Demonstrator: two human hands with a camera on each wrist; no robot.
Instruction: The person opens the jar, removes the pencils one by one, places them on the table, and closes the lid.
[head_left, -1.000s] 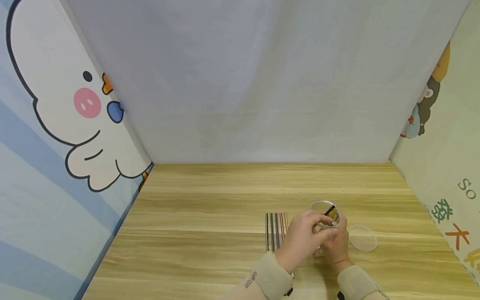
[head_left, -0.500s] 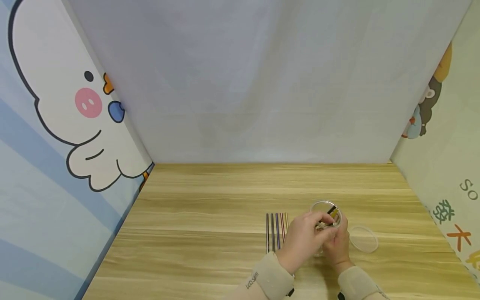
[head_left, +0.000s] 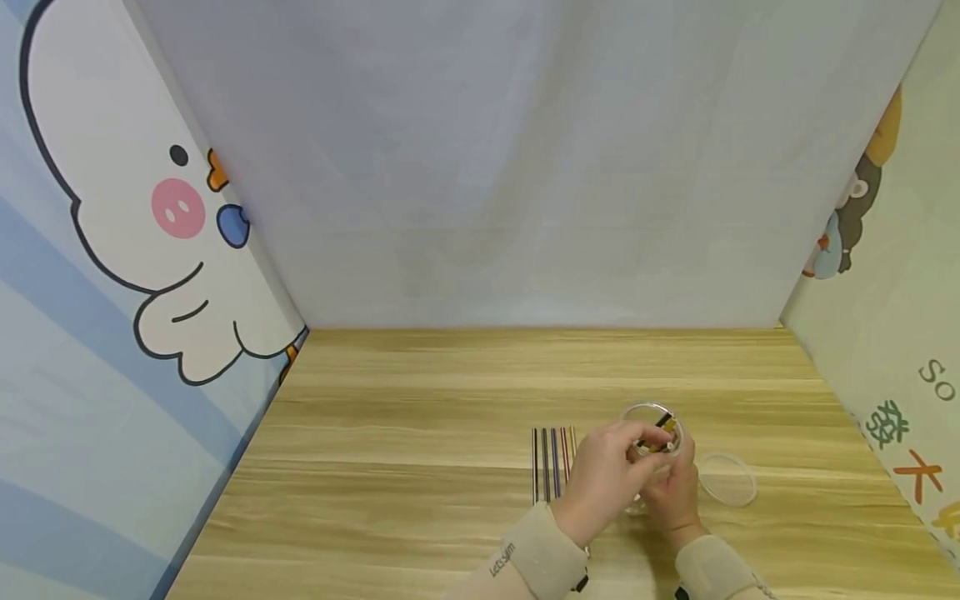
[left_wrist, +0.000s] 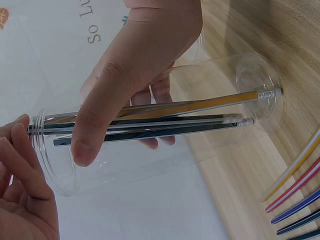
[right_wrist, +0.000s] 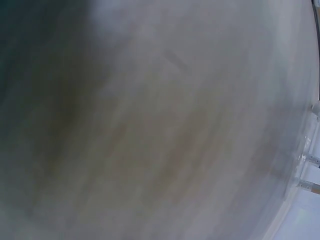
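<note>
Barely a change — right fingers (left_wrist: 86, 148) still grasp the clear jar (left_wrist: 165, 167), left fingers (left_wrist: 22, 152) linger at its mouth, any pinch unclear — so pencils (left_wrist: 200, 106) remain inside it.

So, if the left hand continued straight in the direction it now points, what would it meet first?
Probably the pencils at the mouth of the clear container; the left hand is right beside them. Depth is unclear there, so the container itself could come first.
</note>
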